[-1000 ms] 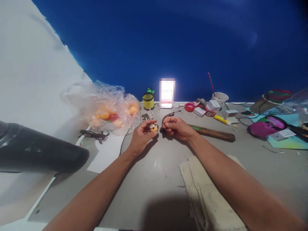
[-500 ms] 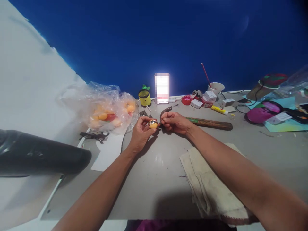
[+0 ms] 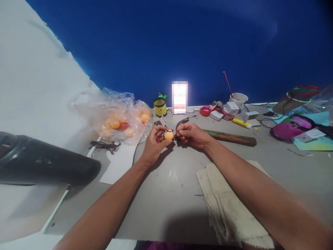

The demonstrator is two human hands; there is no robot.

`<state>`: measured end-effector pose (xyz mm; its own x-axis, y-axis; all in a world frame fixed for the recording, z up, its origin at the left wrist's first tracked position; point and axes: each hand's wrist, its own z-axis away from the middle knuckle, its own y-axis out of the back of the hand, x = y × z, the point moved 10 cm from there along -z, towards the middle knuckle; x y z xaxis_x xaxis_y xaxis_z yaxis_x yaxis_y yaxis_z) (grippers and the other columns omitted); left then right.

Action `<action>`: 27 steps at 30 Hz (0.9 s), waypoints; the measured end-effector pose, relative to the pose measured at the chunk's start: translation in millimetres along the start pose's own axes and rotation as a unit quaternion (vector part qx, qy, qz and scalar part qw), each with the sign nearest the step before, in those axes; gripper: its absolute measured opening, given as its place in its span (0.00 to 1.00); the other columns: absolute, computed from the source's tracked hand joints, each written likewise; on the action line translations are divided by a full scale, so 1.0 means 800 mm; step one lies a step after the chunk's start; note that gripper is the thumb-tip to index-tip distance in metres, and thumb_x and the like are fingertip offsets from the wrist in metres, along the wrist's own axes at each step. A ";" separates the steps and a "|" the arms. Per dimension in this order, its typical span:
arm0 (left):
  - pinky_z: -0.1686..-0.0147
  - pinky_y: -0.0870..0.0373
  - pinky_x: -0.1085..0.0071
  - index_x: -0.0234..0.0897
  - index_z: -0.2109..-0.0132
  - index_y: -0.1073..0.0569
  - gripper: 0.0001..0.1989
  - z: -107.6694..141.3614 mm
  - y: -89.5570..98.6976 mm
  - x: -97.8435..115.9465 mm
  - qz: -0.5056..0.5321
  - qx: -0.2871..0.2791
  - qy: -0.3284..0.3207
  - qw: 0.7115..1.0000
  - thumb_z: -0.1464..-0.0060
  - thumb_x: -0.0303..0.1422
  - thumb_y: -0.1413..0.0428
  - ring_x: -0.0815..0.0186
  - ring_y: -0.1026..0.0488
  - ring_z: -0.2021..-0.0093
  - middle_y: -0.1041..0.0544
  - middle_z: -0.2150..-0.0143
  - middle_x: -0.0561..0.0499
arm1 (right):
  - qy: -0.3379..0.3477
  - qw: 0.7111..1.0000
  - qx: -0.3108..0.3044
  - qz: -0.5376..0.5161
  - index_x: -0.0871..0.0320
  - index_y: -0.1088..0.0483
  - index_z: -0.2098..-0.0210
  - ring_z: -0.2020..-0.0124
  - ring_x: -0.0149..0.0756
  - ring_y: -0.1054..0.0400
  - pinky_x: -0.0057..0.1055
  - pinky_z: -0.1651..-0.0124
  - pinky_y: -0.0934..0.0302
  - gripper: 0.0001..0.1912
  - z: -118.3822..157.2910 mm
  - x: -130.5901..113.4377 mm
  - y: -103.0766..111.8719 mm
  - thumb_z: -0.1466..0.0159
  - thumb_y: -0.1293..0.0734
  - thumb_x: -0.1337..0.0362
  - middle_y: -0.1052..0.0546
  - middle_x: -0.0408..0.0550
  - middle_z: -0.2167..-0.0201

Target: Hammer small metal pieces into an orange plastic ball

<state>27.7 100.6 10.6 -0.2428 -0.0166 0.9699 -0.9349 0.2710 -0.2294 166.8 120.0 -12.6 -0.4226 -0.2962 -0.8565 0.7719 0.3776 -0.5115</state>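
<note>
the left hand curls its fingers round a yellow ball above the table, probably to steady it; the right hand, before a hammer, pinches its fingertips together, whether on anything i cannot tell

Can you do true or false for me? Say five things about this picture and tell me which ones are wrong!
1. The left hand holds a round orange thing. True.
2. The right hand has its fingers spread wide. False: they are curled in.
3. The wooden handle lies left of both hands. False: it lies to the right of them.
4. A red stick leans in the white cup. True.
5. The wall behind the white cup is blue. True.
</note>
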 end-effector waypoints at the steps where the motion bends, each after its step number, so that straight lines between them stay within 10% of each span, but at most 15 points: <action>1: 0.54 0.21 0.64 0.40 0.51 0.27 0.23 0.000 0.000 0.000 0.002 0.001 0.004 1.000 0.52 0.32 0.26 0.65 0.19 0.57 0.18 0.48 0.47 | -0.001 1.000 0.001 0.000 0.60 0.23 0.69 0.76 0.25 0.37 0.22 0.76 0.45 0.21 0.000 0.000 0.000 0.52 0.13 0.57 0.22 0.44 0.72; 18: 0.55 0.20 0.62 0.38 0.55 0.28 0.25 0.004 -0.008 -0.008 0.114 -0.023 0.098 0.988 0.58 0.25 0.25 0.59 0.15 0.57 0.15 0.51 0.47 | 0.009 1.000 0.000 -0.003 0.59 0.23 0.69 0.76 0.25 0.37 0.21 0.77 0.44 0.22 -0.001 -0.003 -0.002 0.54 0.13 0.56 0.22 0.44 0.73; 27: 0.61 0.18 0.66 0.37 0.47 0.25 0.25 0.004 -0.013 -0.010 0.145 -0.034 0.110 0.983 0.47 0.40 0.27 0.59 0.15 0.60 0.15 0.53 0.45 | 0.004 1.000 0.007 -0.005 0.59 0.24 0.68 0.76 0.25 0.36 0.22 0.76 0.45 0.22 0.000 -0.002 -0.001 0.54 0.13 0.57 0.22 0.43 0.72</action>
<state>38.5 94.7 4.6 -0.4272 0.2768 0.8608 -0.8134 0.2981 -0.4995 166.9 120.6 -10.8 -0.4339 -0.2926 -0.8521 0.7741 0.3629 -0.5188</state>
